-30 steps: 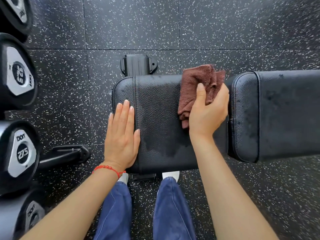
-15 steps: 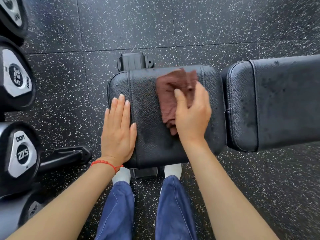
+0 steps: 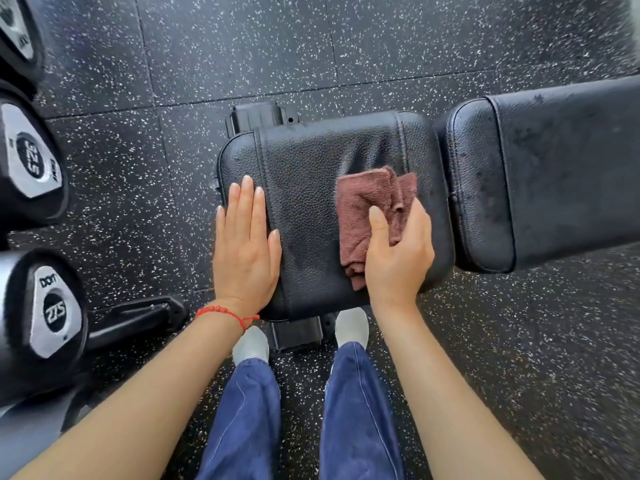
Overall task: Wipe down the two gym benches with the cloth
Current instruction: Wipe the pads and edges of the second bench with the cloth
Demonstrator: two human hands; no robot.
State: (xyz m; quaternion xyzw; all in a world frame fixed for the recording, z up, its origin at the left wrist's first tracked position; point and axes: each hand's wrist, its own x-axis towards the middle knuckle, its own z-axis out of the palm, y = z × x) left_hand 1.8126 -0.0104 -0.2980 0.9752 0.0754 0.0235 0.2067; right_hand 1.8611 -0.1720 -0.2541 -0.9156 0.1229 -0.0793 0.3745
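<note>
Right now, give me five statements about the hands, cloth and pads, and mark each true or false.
1. The right hand grips the cloth. True.
2. The left hand holds a spray bottle. False: it lies flat on the seat pad, holding nothing.
3. The cloth is on the back pad. False: it is on the seat pad.
4. A red bracelet is on the left wrist. True.
5. The cloth is blue. False: it is brown.
</note>
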